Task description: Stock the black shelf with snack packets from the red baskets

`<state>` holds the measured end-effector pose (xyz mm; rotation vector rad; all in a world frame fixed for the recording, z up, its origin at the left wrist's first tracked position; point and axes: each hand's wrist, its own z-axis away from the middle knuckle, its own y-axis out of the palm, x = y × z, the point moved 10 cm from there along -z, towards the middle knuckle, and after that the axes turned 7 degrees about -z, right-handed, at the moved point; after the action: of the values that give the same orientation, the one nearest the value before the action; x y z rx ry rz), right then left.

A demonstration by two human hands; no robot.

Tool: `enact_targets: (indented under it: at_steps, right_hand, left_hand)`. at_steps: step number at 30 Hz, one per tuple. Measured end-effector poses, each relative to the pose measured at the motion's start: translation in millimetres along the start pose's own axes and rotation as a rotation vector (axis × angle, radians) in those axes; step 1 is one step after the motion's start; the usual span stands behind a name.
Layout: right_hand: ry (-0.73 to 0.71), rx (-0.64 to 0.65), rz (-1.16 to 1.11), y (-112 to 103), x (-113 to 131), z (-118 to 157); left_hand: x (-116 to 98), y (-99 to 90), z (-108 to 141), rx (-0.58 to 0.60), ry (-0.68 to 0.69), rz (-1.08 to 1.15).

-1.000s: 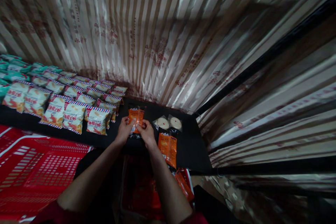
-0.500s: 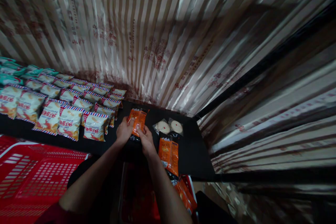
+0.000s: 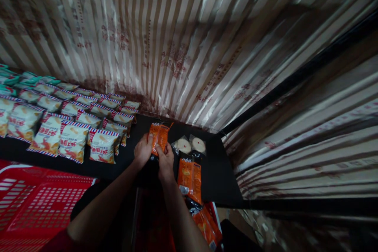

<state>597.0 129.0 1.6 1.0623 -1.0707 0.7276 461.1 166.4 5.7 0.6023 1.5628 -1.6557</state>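
Left hand [image 3: 143, 151] and right hand [image 3: 165, 160] pinch an orange packet [image 3: 161, 136] by its two sides, thumbs on its face, over the black table [image 3: 219, 171]. Just to the right lie two pale wrapped discs [image 3: 183, 145] and, nearer the person, a second orange packet [image 3: 190, 178]. Leftward, white snack bags [image 3: 102, 146] form rows beyond a red basket [image 3: 54, 206].

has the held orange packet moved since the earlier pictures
Yes, the packet has shifted slightly right, nearer the round packs lying on the table.
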Motion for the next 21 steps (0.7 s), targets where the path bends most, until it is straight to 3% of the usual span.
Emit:
enact_targets:
  at_steps: [6, 11, 16, 21]
  right_hand:
    - [-0.069, -0.053, 0.059, -2, 5, 4]
    - [-0.095, -0.056, 0.191, -2, 8, 5]
    - [-0.204, -0.087, 0.392, 0, 24, 7]
    - [-0.252, -0.035, 0.506, 12, 27, 4]
  left_hand:
    - [-5, -12.8, 4, -0.229, 0.125, 0.122]
    - [-14, -21.5, 9, -0.304, 0.207, 0.126]
    - [-13, -17.9, -1, -0.233, 0.161, 0.173]
    - [-11, -0.8, -14, -0.043, 0.100, 0.421]
